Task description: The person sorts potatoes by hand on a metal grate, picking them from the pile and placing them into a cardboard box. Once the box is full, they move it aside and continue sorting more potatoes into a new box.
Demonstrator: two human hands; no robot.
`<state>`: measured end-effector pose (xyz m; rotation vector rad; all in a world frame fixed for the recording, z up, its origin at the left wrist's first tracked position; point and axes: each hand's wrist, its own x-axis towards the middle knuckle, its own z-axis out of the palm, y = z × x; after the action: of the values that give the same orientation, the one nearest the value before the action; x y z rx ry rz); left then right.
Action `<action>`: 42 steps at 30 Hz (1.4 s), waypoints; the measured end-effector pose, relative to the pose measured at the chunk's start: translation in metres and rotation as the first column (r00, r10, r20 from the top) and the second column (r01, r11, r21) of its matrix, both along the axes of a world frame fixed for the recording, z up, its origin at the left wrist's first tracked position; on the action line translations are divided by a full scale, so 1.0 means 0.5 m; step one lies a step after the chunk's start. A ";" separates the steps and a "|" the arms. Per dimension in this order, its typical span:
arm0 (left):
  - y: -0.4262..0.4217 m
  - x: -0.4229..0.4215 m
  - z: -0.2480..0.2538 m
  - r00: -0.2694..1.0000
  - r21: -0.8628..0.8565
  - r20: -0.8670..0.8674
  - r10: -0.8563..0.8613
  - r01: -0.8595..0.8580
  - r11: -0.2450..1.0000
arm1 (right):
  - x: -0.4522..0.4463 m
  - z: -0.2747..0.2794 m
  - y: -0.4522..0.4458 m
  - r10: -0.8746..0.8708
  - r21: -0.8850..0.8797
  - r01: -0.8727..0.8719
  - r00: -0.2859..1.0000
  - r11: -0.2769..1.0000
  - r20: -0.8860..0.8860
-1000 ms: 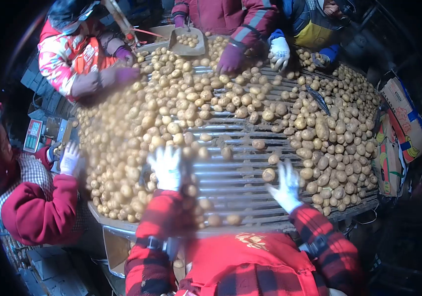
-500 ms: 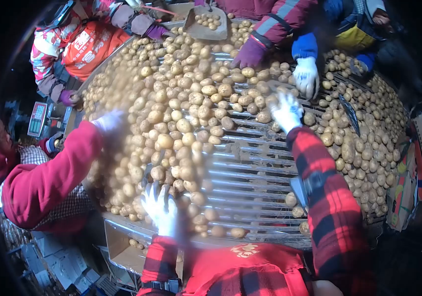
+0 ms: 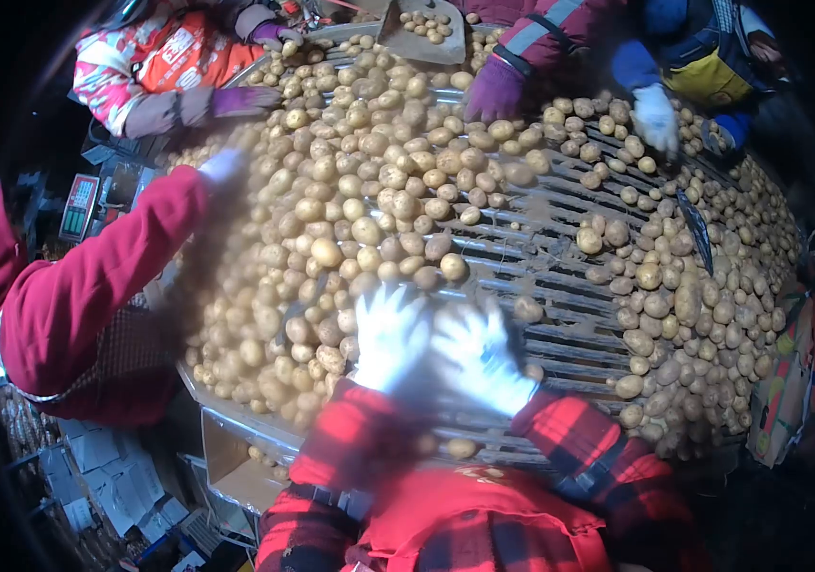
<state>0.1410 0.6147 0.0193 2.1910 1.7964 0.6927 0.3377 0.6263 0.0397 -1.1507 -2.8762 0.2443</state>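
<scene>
In the head view, my left hand [image 3: 388, 336], in a white glove, lies over the near edge of the potato pile [image 3: 326, 253]. Its fingers are stretched out and point at the potatoes just beyond them. Close beside it, my right hand [image 3: 482, 355], also white-gloved, is over the bars of the slatted metal table [image 3: 560, 329]. The right fingers are somewhat blurred but look spread, and I see nothing held in them. A single potato [image 3: 527, 309] rests just past the right hand. Another potato [image 3: 462, 448] lies near my apron.
A second potato heap [image 3: 693, 315] covers the right side, with a dark strip [image 3: 695, 229] on it. Across the table, other people's gloved hands [image 3: 495, 88] touch potatoes near a scoop [image 3: 423, 33]. A co-worker's maroon sleeve [image 3: 107, 276] reaches in from the left. A cardboard box [image 3: 236, 458] stands below.
My right hand has come back from the far right toward me, next to the left. My left hand has moved right and slightly away from me. Potatoes near both hands have shifted.
</scene>
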 end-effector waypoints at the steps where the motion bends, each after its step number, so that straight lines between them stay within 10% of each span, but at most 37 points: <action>1: -0.011 -0.005 0.011 0.999 -0.007 0.033 0.014 -0.014 1.000 | -0.003 0.004 0.023 0.004 0.043 -0.001 0.998 0.999 -0.063; 6: -0.061 -0.015 0.058 0.997 0.110 0.071 0.038 -0.045 0.993 | -0.112 -0.099 0.138 -0.385 -0.008 0.415 0.838 0.910 -0.387; 11: -0.098 -0.061 0.095 0.930 -0.051 0.254 0.266 -0.262 0.964 | -0.049 -0.077 0.095 -0.171 -0.215 0.066 0.840 0.974 -0.514; 17: -0.094 -0.007 0.151 0.908 -0.013 0.370 0.196 -0.206 0.978 | -0.129 -0.062 0.272 -0.205 0.206 0.177 0.971 0.962 0.121; 21: -0.097 0.019 0.098 0.739 -0.125 0.641 0.207 -0.166 0.978 | -0.172 -0.069 0.295 -0.254 0.211 0.213 0.948 0.954 0.191; 23: -0.102 0.025 0.109 0.306 -0.626 0.747 0.590 0.024 0.780 | -0.144 -0.061 0.300 -0.247 0.048 0.242 0.956 0.969 0.159; 27: -0.103 0.039 0.124 0.260 -0.631 0.767 0.586 0.146 0.762 | -0.066 -0.005 0.257 -0.509 -0.411 0.413 0.847 0.813 -0.155; 29: -0.080 0.050 0.099 -0.578 -0.482 0.595 0.559 0.300 0.823 | -0.044 0.056 0.205 -0.407 -0.552 0.209 0.874 0.807 -0.264; 30: -0.064 0.042 0.102 -0.669 -0.410 0.451 0.591 0.434 0.803 | -0.026 0.060 0.186 -0.271 -0.565 0.035 0.900 0.824 -0.340; 33: -0.044 0.058 0.078 -0.590 -0.489 0.571 0.571 0.315 0.814 | 0.022 0.019 0.220 -0.333 -0.319 0.199 0.826 0.927 -0.454; 35: -0.037 0.039 0.027 -0.693 -0.221 0.202 0.692 0.656 0.722 | 0.042 -0.020 0.300 -0.496 0.112 0.517 0.852 0.849 -0.168; 38: -0.033 0.051 0.045 -0.576 -0.284 0.400 0.713 0.662 0.694 | 0.064 -0.066 0.352 -0.492 -0.001 0.493 0.870 0.870 0.037; 40: -0.042 0.044 0.071 -0.470 -0.411 0.503 0.726 0.609 0.678 | 0.049 -0.055 0.346 -0.434 -0.237 0.370 0.834 0.898 -0.342; 42: -0.030 0.041 0.042 -0.643 -0.202 0.435 0.630 0.612 0.764 | 0.039 -0.005 0.284 -0.452 -0.668 0.068 0.787 0.741 -0.420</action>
<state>0.1617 0.5997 0.0401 -0.1680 0.3044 1.1163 0.3570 0.7683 0.0370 -1.2653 -2.0830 1.3589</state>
